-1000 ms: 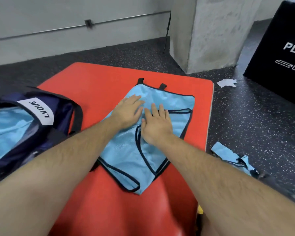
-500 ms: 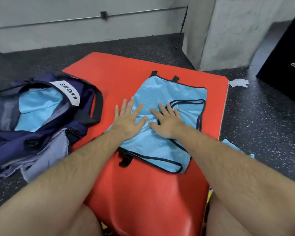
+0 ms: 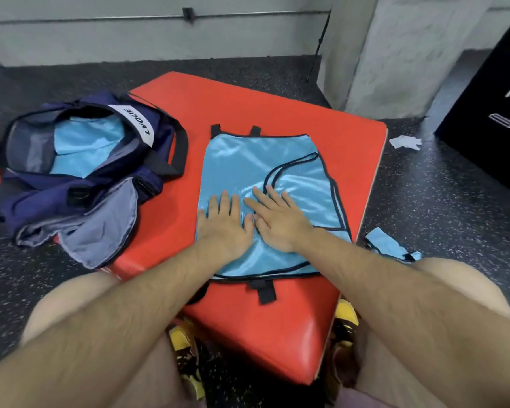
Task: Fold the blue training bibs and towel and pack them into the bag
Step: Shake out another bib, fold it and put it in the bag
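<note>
Pressing blue bib (image 3: 256, 163): left grip (image 3: 223, 228) and right grip (image 3: 280, 222), both released, fingers flat; bag (image 3: 80, 184) is sitting leftward, nearer the left.

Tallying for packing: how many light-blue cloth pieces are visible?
3: a bib on the mat, a cloth inside the bag, a crumpled piece on the floor at right. More may be hidden.

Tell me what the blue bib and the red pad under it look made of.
Blue bib: thin synthetic mesh, likely polyester; glossy highlights and a fine weave show, with black binding at the edges. Red pad: probably vinyl-covered foam; smooth, slightly shiny skin and a thick, rounded near edge.
</note>
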